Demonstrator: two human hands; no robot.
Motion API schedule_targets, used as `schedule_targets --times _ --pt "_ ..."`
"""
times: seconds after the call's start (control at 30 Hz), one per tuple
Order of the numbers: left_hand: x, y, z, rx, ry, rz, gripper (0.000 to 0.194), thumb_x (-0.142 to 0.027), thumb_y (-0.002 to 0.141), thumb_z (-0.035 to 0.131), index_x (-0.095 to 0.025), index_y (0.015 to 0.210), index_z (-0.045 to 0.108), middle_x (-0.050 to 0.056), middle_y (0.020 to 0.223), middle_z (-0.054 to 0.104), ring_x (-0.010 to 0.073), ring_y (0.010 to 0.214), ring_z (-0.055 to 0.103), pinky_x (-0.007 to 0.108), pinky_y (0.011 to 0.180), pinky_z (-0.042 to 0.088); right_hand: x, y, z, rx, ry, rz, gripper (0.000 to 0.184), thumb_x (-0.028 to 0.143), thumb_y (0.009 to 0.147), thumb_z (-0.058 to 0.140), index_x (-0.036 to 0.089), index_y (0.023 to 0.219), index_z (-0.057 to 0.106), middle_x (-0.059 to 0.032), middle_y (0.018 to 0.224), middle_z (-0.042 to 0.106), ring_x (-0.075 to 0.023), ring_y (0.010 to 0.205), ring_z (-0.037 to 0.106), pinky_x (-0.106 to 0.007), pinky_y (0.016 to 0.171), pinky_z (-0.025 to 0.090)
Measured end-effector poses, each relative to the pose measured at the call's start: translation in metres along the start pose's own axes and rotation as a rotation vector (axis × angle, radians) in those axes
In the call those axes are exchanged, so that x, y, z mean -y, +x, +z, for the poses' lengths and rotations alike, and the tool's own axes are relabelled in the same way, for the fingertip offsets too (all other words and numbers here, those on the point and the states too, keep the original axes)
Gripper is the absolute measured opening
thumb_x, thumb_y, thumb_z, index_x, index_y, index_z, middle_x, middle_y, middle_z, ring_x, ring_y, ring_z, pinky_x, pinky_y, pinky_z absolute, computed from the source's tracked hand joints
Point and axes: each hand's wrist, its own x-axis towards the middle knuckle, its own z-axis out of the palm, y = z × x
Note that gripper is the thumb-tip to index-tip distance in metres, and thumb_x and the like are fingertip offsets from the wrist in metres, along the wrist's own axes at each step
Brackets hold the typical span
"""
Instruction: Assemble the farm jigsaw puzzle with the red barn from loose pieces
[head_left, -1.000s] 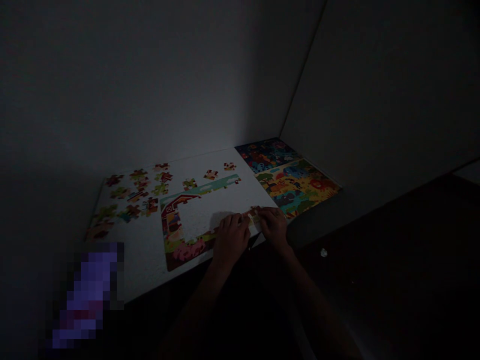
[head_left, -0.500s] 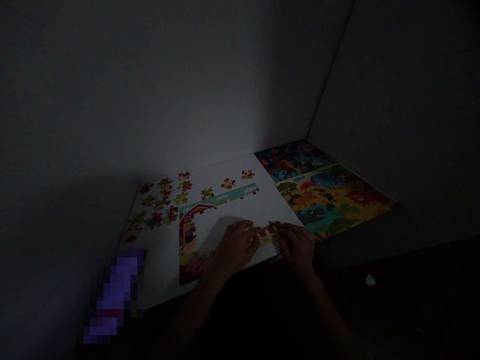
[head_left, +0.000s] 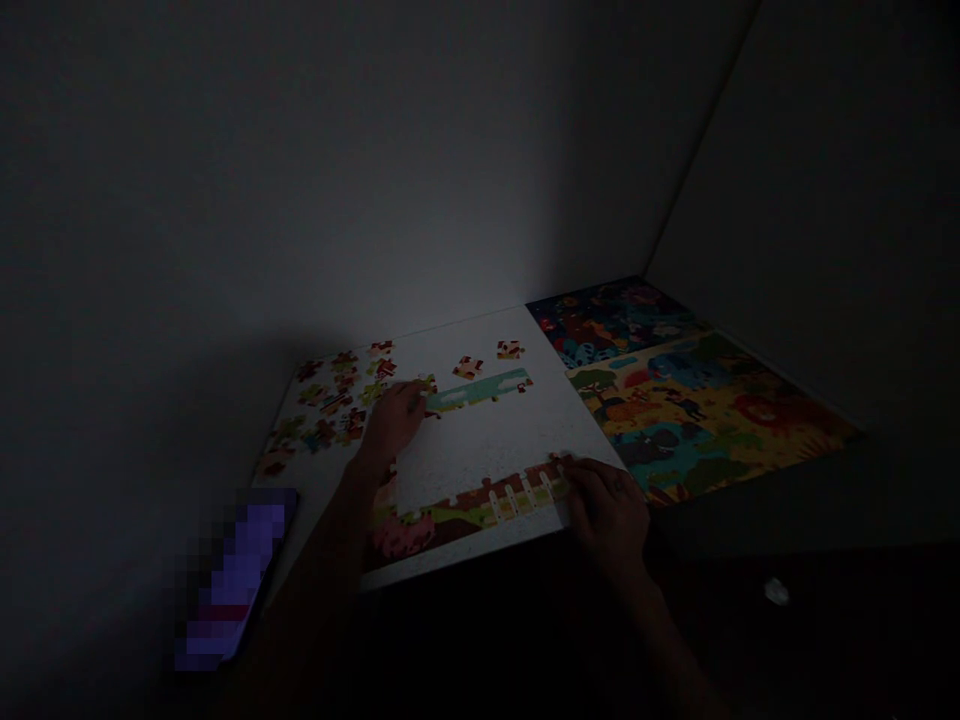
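In the head view, a partly joined jigsaw puzzle (head_left: pixel 480 510) lies on a white board (head_left: pixel 480 445). Its lower strip shows a white fence and a pink animal. My right hand (head_left: pixel 606 505) has its thumb and fingers closed on the corner piece (head_left: pixel 559 465) at the strip's right end. Over the puzzle's upper left part reaches my left hand (head_left: pixel 394 420), fingers apart, tips beside a loose green puzzle piece (head_left: pixel 427 383). The left hand and forearm hide most of the puzzle's left side. A blue sky strip (head_left: pixel 484 388) runs right from the left hand.
Several loose pieces (head_left: pixel 330 395) are scattered at the board's left, and two pieces (head_left: pixel 469 367) lie near the back. Two finished puzzles (head_left: pixel 694 400) lie to the right. A phone with a blurred lit screen (head_left: pixel 247 560) is at the left front. Walls enclose the back and right.
My left hand has left the fence strip and moved up and left to the green piece. The right hand stays at the strip's right end. The view has shifted slightly.
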Motion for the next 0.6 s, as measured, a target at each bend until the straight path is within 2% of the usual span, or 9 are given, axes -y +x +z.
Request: schedule_targets --times 0.1,0.23,0.37,0.6 --pt "0.009 0.011 0.001 0.016 0.008 -0.043 0.031 -0.021 0.088 0.048 -0.022 0.109 0.071 0.008 0.116 0.071 0.0256 0.115 0.061 0.043 0.11 0.043 0.0 -0.001 -0.001 0.028 0.025 0.014 0.019 0.019 0.09 0.052 0.022 0.102 0.066 -0.0072 0.105 0.071 -0.0243 0.093 0.062 -0.04 0.083 0.047" --pt "0.02 0.025 0.0 0.056 -0.003 -0.092 0.034 -0.017 0.083 0.05 -0.02 0.109 0.072 0.01 0.115 0.072 0.0264 0.112 0.064 0.041 0.105 0.046 0.0 -0.001 -0.002 0.055 0.052 0.035 0.019 0.02 0.09 0.052 0.024 0.103 0.066 -0.0071 0.107 0.07 -0.0252 0.096 0.062 -0.042 0.084 0.047" --pt "0.026 0.039 -0.003 0.098 -0.034 -0.105 0.035 -0.024 0.083 0.053 -0.018 0.113 0.071 0.01 0.12 0.07 0.0254 0.114 0.064 0.036 0.103 0.047 -0.001 -0.001 -0.003 0.071 0.044 0.038 0.02 0.021 0.09 0.052 0.024 0.104 0.066 -0.0071 0.107 0.07 -0.0256 0.095 0.062 -0.042 0.084 0.047" --pt "0.034 0.046 0.001 0.14 -0.082 -0.102 0.027 -0.028 0.079 0.064 -0.02 0.103 0.073 0.008 0.121 0.07 0.0256 0.12 0.059 0.037 0.11 0.04 -0.004 0.0 -0.003 0.059 -0.005 -0.027 0.018 0.022 0.091 0.052 0.022 0.103 0.065 -0.0084 0.103 0.07 -0.0256 0.092 0.061 -0.041 0.081 0.048"
